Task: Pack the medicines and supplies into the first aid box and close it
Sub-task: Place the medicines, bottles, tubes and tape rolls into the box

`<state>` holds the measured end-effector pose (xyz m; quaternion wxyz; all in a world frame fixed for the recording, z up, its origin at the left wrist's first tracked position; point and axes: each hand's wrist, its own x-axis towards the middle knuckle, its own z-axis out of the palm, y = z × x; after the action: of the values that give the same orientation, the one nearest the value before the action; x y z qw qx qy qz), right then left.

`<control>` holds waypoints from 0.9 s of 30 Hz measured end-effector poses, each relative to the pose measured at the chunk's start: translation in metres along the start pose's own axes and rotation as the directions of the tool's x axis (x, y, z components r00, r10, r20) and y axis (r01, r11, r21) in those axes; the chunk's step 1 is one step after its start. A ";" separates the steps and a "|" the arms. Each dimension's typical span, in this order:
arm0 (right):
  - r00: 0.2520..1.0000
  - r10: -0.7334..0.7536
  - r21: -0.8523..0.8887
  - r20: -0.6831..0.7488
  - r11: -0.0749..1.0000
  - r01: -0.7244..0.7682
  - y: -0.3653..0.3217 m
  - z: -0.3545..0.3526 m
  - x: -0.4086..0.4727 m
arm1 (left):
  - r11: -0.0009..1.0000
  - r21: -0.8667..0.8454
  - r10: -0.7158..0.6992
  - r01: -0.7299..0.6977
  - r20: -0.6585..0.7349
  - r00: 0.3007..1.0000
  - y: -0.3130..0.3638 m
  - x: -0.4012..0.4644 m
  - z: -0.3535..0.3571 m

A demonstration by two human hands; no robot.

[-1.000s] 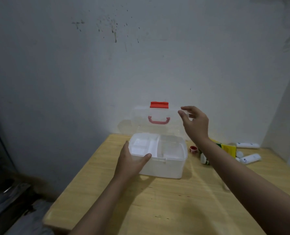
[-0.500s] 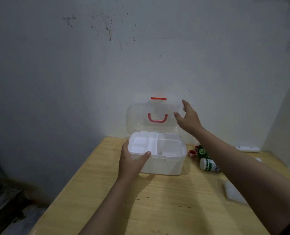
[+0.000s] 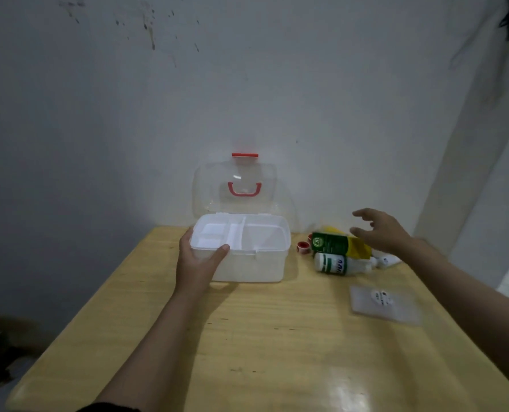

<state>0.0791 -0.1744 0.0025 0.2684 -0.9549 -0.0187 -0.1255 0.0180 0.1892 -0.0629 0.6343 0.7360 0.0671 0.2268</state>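
A white first aid box (image 3: 256, 267) stands open at the back of the wooden table (image 3: 265, 346). Its clear lid (image 3: 235, 188), with a red handle and red latch, is upright against the wall. A white divided tray sits in the top of the box. My left hand (image 3: 198, 258) grips the box's front left corner, thumb over the rim. My right hand (image 3: 379, 231) hovers open, fingers spread, above a green and yellow carton (image 3: 336, 244). In front of the carton lies a white bottle (image 3: 341, 264) with a green label.
A small red-capped item (image 3: 301, 246) lies between the box and the carton. A white tube (image 3: 388, 261) shows partly behind my right wrist. A flat clear packet (image 3: 384, 303) lies nearer on the right. The grey wall is close behind the box.
My right hand has left the lid, which now stands fully open, and has moved down and right over the carton. My left hand stays on the box.
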 end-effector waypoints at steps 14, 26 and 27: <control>0.991 -0.046 0.162 -0.124 0.985 0.066 0.024 0.017 -0.025 | 1.000 -0.026 0.010 -0.010 -0.021 1.000 -0.005 0.001 0.004; 0.920 -0.341 0.133 -0.194 0.920 0.369 -0.087 0.002 -0.027 | 0.998 -0.060 -0.009 0.009 0.001 1.000 -0.014 0.005 0.003; 0.919 -0.356 0.092 -0.171 0.923 0.375 -0.096 0.006 -0.026 | 0.998 -0.063 -0.011 0.012 0.005 1.000 -0.014 0.005 0.002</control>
<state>0.0458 -0.0883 0.0397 0.2991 -0.9039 -0.1841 -0.2440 0.0263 0.1916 -0.0754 0.6585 0.7158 0.0628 0.2235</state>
